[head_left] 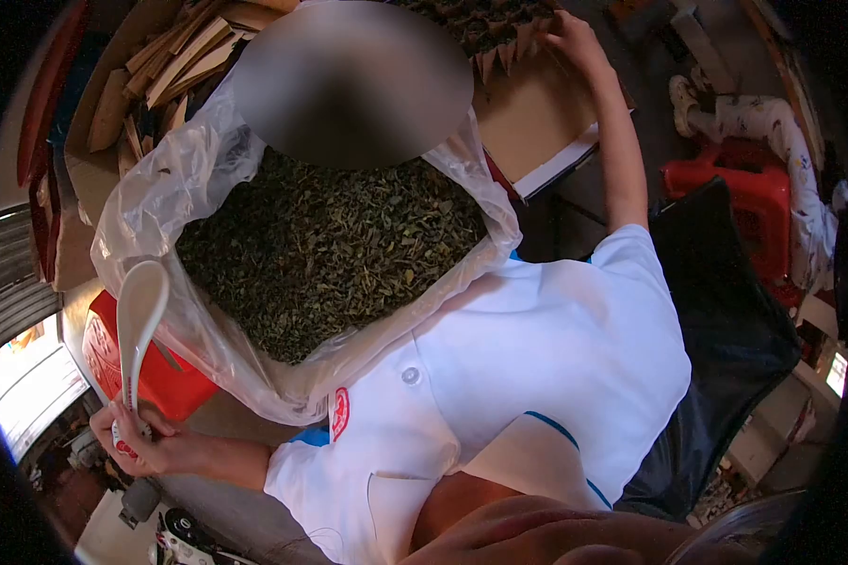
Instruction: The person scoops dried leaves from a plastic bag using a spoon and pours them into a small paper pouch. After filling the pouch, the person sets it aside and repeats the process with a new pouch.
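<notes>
Bg: stool (733, 193) | L hand (147, 443): gripping spoon (138, 315) | R hand (573, 40): outstretched @ box (537, 118)

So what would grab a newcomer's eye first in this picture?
Probably the big mass of dark green, dry-looking leaves in the middle, surrounded by clear plastic. Next, the white spoon at lower left, held bowl-up in the person's left fingers. Then, at upper right, the right fingers reaching to the edge of some brown pointed pieces.
</notes>
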A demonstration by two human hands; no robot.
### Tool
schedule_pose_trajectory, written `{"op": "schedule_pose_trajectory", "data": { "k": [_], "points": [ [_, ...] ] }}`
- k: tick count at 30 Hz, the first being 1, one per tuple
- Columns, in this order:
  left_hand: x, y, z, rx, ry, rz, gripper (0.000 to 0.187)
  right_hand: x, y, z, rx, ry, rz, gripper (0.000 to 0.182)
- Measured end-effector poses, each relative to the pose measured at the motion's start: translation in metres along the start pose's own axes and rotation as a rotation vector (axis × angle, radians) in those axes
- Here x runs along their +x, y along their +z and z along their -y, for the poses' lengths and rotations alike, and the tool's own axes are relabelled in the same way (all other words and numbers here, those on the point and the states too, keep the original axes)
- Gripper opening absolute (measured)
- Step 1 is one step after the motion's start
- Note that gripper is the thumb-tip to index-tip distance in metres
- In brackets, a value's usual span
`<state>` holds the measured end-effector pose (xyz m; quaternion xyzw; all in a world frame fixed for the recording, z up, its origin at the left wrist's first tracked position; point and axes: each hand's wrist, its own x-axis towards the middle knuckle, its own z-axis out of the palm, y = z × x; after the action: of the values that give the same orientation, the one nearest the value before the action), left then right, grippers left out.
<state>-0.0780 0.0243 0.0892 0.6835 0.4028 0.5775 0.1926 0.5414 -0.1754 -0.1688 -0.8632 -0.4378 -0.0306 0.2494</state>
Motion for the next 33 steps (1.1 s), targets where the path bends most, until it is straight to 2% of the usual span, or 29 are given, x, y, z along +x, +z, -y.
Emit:
{"op": "schedule_pose_trajectory", "data": {
  "k": [2,5,7,8,9,11,13,14,16,17,18,20,22,24,27,29,32,33],
  "points": [
    [0.000,-0.004,0.002,-0.015,-0.003,0.012,0.019,0.000,-0.002,0.004,-0.044,0.008,-0.005,0.037],
    [0.002,-0.007,0.004,-0.015,-0.008,0.022,0.018,0.000,0.015,-0.025,-0.178,-0.032,-0.062,0.052],
    [0.003,-0.010,0.006,0.014,-0.005,0.032,0.018,-0.003,0.007,-0.030,-0.174,-0.012,0.007,0.053],
    [0.004,-0.014,0.009,0.011,-0.015,0.060,0.018,-0.003,0.001,-0.024,-0.166,-0.012,0.044,0.054],
    [0.005,-0.019,0.012,0.015,-0.023,0.078,0.017,-0.009,-0.010,-0.011,-0.120,-0.020,-0.023,0.048],
    [0.003,-0.021,0.011,0.007,-0.091,0.048,0.016,-0.019,-0.049,0.049,-0.032,0.140,-0.026,0.038],
    [-0.002,-0.013,0.012,0.006,-0.124,0.029,0.014,-0.014,-0.075,0.061,-0.471,0.154,-0.099,0.047],
    [-0.007,-0.011,0.017,-0.032,-0.162,0.021,0.013,-0.009,-0.098,0.089,-0.314,0.199,-0.100,0.049],
    [-0.015,0.010,0.006,-0.003,-0.218,0.092,0.013,-0.007,-0.131,0.168,0.003,0.111,-0.322,0.048],
    [-0.019,0.016,0.007,-0.058,-0.224,0.152,0.014,-0.004,-0.144,0.202,0.086,-0.039,-0.367,0.048],
    [-0.024,0.025,0.001,-0.050,-0.256,0.188,0.017,0.005,-0.152,0.223,0.180,-0.186,-0.309,0.052],
    [-0.037,0.033,0.001,-0.115,-0.319,0.216,0.019,0.051,-0.158,0.241,0.535,-0.042,-0.153,0.035],
    [-0.047,0.038,0.003,-0.176,-0.364,0.206,0.019,0.058,-0.148,0.296,0.517,-0.409,-0.071,0.024],
    [-0.052,0.040,0.003,-0.256,-0.411,0.194,0.018,0.057,-0.129,0.369,0.296,-0.897,0.044,0.020],
    [-0.054,0.042,-0.003,-0.309,-0.444,0.116,0.016,0.096,-0.094,0.409,0.263,-1.129,0.315,0.019],
    [-0.056,0.040,0.001,-0.330,-0.457,0.104,0.015,0.111,-0.068,0.435,0.295,-1.259,0.416,0.018],
    [-0.058,0.043,-0.001,-0.341,-0.473,0.092,0.015,0.121,-0.025,0.465,0.000,-1.438,0.126,0.018],
    [-0.058,0.043,-0.002,-0.336,-0.478,0.088,0.014,0.122,-0.015,0.472,-0.049,-1.458,0.107,0.019]
  ]
}}
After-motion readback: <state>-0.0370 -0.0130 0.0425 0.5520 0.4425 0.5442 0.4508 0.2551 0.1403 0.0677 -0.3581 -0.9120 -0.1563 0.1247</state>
